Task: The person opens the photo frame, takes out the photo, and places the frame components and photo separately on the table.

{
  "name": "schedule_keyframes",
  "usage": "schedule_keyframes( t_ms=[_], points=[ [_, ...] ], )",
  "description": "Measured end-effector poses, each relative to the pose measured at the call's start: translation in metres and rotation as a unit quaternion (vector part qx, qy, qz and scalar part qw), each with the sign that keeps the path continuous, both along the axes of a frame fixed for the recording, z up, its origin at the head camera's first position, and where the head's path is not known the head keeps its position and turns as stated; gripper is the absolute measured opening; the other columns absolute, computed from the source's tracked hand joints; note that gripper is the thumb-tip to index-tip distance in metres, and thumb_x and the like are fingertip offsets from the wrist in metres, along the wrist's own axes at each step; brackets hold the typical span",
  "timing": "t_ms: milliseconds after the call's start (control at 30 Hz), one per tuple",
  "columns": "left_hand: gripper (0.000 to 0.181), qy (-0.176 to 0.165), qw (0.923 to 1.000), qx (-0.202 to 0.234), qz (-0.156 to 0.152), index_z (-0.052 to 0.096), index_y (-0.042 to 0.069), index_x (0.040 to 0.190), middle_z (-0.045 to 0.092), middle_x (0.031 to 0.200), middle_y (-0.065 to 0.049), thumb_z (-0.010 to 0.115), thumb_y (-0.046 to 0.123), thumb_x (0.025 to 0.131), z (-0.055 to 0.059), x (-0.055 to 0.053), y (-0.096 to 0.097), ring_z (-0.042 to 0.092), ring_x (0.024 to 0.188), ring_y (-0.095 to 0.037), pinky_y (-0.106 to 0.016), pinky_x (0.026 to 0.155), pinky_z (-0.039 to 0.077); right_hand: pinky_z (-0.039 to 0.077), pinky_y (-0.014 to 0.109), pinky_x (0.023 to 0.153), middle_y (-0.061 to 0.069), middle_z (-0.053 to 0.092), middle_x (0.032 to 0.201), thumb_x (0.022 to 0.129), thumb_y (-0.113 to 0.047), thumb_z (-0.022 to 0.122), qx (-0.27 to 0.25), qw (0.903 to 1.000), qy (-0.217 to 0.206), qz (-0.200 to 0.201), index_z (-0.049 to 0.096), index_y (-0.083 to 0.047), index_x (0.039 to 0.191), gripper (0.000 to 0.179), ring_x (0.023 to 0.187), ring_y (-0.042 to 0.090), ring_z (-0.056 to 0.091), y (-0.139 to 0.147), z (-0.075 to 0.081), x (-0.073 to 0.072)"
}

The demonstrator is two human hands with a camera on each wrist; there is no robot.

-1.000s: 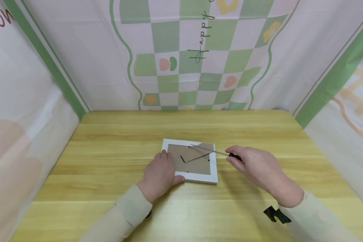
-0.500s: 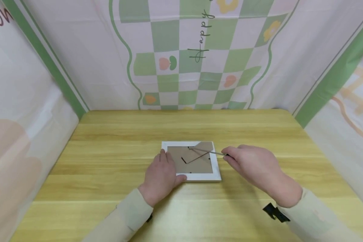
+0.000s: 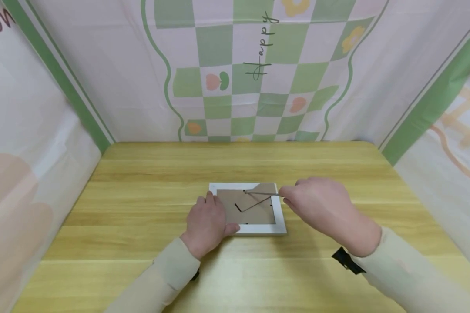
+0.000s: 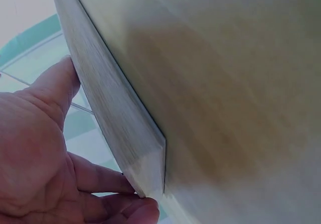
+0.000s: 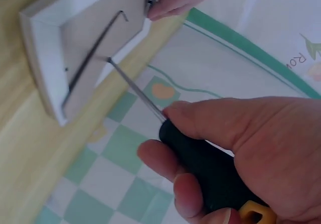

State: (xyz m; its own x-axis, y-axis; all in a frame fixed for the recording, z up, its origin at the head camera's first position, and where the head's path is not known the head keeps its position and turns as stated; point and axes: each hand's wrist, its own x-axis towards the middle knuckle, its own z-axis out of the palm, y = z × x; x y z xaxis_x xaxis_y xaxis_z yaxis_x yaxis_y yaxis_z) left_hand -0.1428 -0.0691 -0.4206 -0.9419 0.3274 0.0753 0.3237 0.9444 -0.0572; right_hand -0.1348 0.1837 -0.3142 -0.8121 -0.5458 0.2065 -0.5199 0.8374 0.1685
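Observation:
A white picture frame (image 3: 260, 228) lies on the wooden table with its brown backing (image 3: 258, 215) facing up. My left hand (image 3: 206, 224) grips its near left corner, thumb along the front edge and fingers over the left side. In my right hand (image 3: 327, 211) is a screwdriver; its dark handle (image 5: 200, 163), yellowish at the end, shows in the right wrist view. The thin metal shaft (image 3: 266, 194) points left, its tip right at a small black tab (image 5: 109, 60) on the backing's far edge. A brown stand leg (image 3: 265, 188) slants over the frame's far right corner.
More small black tabs sit at the backing's other edges, such as a right tab (image 3: 271, 205). The wooden table (image 3: 149, 174) extends around the frame. A printed cloth (image 3: 235, 78) hangs behind the table, with further cloth on both sides.
The frame has turned slightly and sits straighter. My right hand has moved left and a little away from me, rolling over, and the screwdriver tip has come to the far tab.

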Motion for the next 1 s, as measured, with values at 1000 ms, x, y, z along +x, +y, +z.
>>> schedule_keyframes(
  t_ms=[1000],
  points=[
    [0.109,-0.081,0.9942,0.07,0.011,0.05,-0.015,0.144,0.042,0.155,-0.037,0.072,0.072,0.083,-0.006,-0.011,-0.002,0.057,0.123,-0.042,-0.043,0.098,0.055,0.018,0.022,0.036,-0.008,0.031,0.056,0.114,-0.021,0.021,-0.076,0.978,0.186,0.058,0.068,-0.008,0.093,0.053,0.049,0.005,0.023,0.003,-0.084,0.029]
  ],
)
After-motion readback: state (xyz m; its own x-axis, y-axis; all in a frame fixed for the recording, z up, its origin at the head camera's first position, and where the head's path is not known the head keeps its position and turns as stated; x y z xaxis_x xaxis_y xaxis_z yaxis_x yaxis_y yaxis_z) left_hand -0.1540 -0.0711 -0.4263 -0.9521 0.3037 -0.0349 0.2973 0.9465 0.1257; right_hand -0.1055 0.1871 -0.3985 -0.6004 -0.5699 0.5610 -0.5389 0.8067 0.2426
